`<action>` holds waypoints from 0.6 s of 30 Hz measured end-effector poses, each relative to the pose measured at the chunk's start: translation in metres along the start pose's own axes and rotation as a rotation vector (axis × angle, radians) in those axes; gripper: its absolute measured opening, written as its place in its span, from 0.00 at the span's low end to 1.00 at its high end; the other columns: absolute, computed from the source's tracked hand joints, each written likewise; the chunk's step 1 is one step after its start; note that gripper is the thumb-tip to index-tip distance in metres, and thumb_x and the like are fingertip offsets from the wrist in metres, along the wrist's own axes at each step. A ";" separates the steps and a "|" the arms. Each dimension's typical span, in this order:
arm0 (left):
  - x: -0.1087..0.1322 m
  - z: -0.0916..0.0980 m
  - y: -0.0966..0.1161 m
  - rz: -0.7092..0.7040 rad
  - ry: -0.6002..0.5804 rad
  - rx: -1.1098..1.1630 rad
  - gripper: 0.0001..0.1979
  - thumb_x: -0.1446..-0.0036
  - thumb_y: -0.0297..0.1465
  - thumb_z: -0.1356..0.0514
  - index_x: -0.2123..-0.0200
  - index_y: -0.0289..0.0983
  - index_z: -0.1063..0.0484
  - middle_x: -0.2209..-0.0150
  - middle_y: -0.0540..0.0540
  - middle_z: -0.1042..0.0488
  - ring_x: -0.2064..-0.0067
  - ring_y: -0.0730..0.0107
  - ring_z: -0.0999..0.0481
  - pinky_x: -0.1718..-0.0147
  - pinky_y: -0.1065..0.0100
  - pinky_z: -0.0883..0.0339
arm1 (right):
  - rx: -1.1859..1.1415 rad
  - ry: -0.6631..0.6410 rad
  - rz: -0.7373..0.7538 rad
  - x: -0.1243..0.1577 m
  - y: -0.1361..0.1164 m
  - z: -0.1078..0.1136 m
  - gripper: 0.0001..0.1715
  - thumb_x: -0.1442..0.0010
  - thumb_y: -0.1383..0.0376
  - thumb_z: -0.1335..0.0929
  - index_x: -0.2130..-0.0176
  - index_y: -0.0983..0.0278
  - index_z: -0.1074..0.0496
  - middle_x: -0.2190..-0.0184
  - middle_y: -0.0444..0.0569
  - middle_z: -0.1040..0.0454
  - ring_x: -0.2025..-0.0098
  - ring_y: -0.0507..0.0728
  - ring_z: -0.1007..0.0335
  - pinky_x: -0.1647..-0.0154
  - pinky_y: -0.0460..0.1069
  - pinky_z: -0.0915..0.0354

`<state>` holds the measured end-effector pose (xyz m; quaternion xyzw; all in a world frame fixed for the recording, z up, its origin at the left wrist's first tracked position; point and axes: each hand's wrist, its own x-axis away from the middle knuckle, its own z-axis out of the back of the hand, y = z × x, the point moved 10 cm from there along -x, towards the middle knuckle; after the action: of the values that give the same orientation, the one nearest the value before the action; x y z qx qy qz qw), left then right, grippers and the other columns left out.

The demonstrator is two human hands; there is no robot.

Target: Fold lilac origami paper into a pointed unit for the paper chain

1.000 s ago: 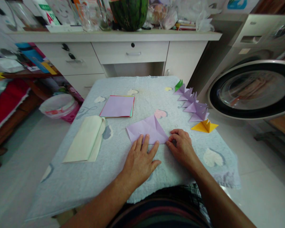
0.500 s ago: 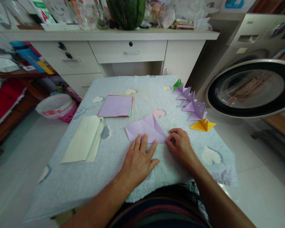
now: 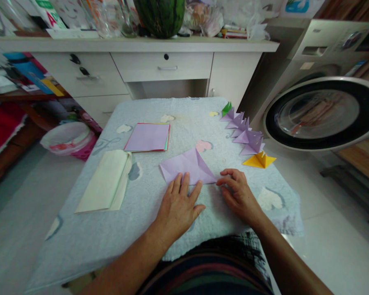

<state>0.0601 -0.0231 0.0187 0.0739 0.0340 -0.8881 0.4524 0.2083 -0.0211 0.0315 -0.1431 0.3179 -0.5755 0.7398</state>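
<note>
A partly folded sheet of purple origami paper (image 3: 189, 162) lies on the cloth-covered table (image 3: 147, 229), its folded corner pointing right. My left hand (image 3: 180, 198) rests on the sheet's near edge with fingers spread, pressing it flat. Just off the right corner, my right hand (image 3: 236, 192) has its thumb and fingers apart, with nothing seen between them. Beyond it to the right stands a row of folded paper pieces: a green one (image 3: 226, 108), several purple ones (image 3: 249, 139) and a yellow one (image 3: 260, 160).
A stack of square coloured paper (image 3: 147, 137) lies behind and left of the sheet. Nearer left is a folded pale green paper (image 3: 103, 182). A white cabinet (image 3: 169, 67) borders the far side, and a washing machine (image 3: 313, 61) with its door swung out stands right.
My right hand has let go of the paper's right corner and its fingers have spread slightly. My left hand stays on the sheet. The whole view has shifted a little.
</note>
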 end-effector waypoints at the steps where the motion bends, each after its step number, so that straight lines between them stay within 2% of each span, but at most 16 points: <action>1: 0.000 0.000 0.000 0.000 0.001 -0.002 0.32 0.42 0.50 0.44 0.37 0.45 0.39 0.36 0.32 0.40 0.35 0.40 0.40 0.42 0.47 0.40 | 0.024 -0.013 0.031 0.003 -0.005 -0.001 0.16 0.42 0.73 0.36 0.56 0.58 0.28 0.50 0.52 0.35 0.46 0.63 0.41 0.45 0.61 0.40; 4: 0.000 0.000 0.001 -0.002 0.002 -0.012 0.33 0.42 0.50 0.43 0.36 0.45 0.40 0.36 0.33 0.39 0.35 0.40 0.41 0.42 0.47 0.40 | 0.074 -0.050 0.064 0.007 -0.011 -0.005 0.19 0.41 0.71 0.35 0.52 0.56 0.28 0.51 0.52 0.34 0.47 0.63 0.40 0.45 0.62 0.40; 7: 0.001 0.000 0.001 -0.001 -0.001 -0.020 0.33 0.42 0.50 0.43 0.36 0.45 0.40 0.36 0.33 0.39 0.36 0.41 0.40 0.42 0.48 0.40 | 0.063 -0.013 0.016 0.004 -0.005 -0.001 0.18 0.41 0.72 0.36 0.52 0.58 0.28 0.54 0.53 0.33 0.50 0.63 0.39 0.48 0.61 0.38; 9: 0.000 0.000 0.000 -0.001 -0.002 -0.022 0.33 0.42 0.50 0.43 0.36 0.45 0.40 0.36 0.33 0.39 0.36 0.41 0.40 0.42 0.48 0.40 | 0.045 0.012 -0.031 -0.002 0.002 0.001 0.14 0.41 0.71 0.35 0.55 0.59 0.28 0.57 0.52 0.32 0.52 0.62 0.38 0.49 0.60 0.37; 13: 0.000 0.000 0.000 0.002 -0.011 -0.018 0.33 0.41 0.50 0.43 0.36 0.44 0.40 0.36 0.32 0.39 0.36 0.41 0.40 0.42 0.48 0.40 | 0.064 -0.026 -0.106 -0.016 0.011 -0.007 0.06 0.42 0.70 0.33 0.65 0.60 0.27 0.60 0.52 0.31 0.55 0.62 0.37 0.51 0.60 0.38; 18: 0.000 0.000 -0.001 0.004 -0.006 -0.008 0.33 0.42 0.50 0.43 0.36 0.44 0.40 0.36 0.33 0.40 0.35 0.42 0.41 0.41 0.48 0.41 | 0.146 -0.048 -0.139 -0.025 0.014 -0.014 0.04 0.43 0.69 0.32 0.69 0.60 0.27 0.60 0.51 0.30 0.56 0.62 0.38 0.54 0.60 0.40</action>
<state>0.0593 -0.0230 0.0183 0.0694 0.0361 -0.8873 0.4545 0.2062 0.0084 0.0202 -0.1242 0.2468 -0.6433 0.7140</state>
